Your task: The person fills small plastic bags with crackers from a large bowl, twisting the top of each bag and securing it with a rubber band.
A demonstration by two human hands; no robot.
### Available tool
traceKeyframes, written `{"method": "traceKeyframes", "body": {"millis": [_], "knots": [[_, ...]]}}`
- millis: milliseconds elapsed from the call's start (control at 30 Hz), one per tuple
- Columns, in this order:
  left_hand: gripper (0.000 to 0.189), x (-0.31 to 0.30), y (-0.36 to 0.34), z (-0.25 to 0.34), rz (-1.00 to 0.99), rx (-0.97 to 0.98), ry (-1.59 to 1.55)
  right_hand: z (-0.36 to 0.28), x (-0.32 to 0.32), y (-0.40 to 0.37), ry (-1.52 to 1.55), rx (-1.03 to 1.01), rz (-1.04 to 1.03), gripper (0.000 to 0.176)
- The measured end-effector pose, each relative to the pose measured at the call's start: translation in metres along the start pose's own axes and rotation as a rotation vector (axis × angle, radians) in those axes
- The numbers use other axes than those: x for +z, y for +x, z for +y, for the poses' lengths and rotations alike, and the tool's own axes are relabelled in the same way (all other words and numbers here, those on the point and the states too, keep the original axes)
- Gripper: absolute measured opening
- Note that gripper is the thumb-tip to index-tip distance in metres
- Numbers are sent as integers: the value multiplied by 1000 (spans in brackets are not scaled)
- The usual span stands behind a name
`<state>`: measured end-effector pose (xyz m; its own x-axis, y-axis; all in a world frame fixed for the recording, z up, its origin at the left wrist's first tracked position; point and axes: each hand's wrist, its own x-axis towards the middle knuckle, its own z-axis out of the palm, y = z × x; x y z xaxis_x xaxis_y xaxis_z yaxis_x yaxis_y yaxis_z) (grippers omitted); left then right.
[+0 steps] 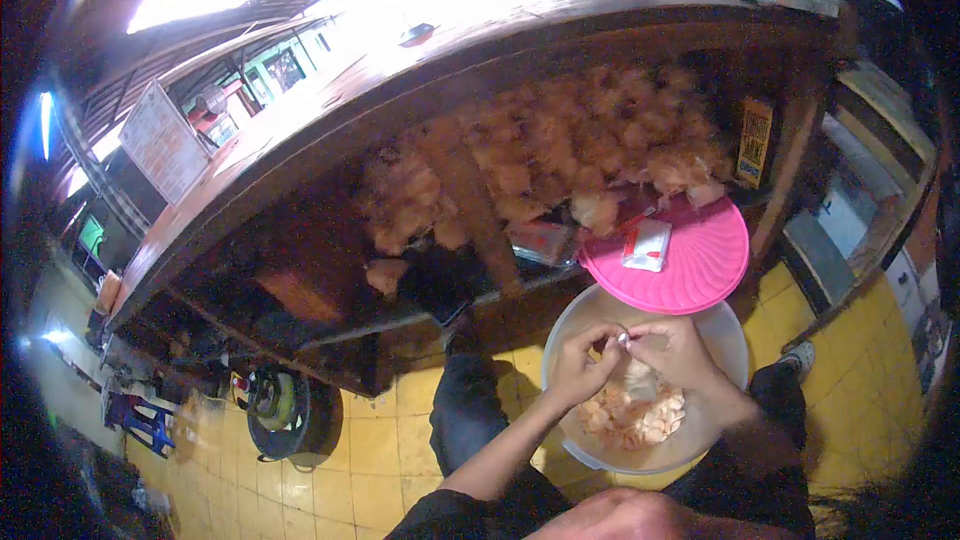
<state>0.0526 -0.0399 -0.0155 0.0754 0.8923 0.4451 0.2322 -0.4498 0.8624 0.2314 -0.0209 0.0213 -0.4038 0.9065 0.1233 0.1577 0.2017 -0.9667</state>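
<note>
We're seeing two bare hands working over a pale round tub (568, 432) that is standing between the person's legs. Left hand (588, 362) is coming in from the left, thumb and forefinger pressing together on a small whitish thing (623, 337). Right hand (680, 348) is meeting it from the other side, thumb and forefinger pinching the same bit; its other fingers are curling in, and we aren't managing to tell each one apart. The whitish thing is sitting between the two sets of fingertips, above the tub's middle. Just below, a pale plastic bag (640, 380) is hanging, blurry; we can't tell whether the pinched bit is its top.

Orange chips (635, 420) are lying in the tub, toward the person's side. A pink lid (700, 265) is overlapping the tub's far edge, with a white-and-red packet (650, 243) resting on it. Behind, bagged orange snacks (560, 130) are filling the shelf under a wooden counter (480, 45). A yellow sign (755, 143) is standing at the shelf's right end. Yellow tiles (375, 440) are covering the floor.
</note>
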Motion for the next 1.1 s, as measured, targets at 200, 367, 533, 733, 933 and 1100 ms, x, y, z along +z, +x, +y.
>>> {"method": "traceKeyframes", "body": {"millis": [200, 367, 533, 733, 933, 1100], "knots": [[11, -7, 6, 15, -163, -54, 117, 16, 1, 2, -178, -31, 29, 14], [13, 3, 8, 6, -106, -15, 197, -1, 3, 2, -387, -184, 198, 11], [17, 15, 8, 2, 43, 44, 17, 8, -1, 9, -543, -491, 338, 9], [17, 16, 3, -1, 21, 34, 207, 6, 6, 1, -501, -352, 335, 13], [22, 13, 0, -5, -69, 245, 557, 32, 5, -1, -480, -184, 164, 14], [23, 3, 2, 5, -146, 266, 684, 30, 5, -2, -449, -165, 139, 10]]}}
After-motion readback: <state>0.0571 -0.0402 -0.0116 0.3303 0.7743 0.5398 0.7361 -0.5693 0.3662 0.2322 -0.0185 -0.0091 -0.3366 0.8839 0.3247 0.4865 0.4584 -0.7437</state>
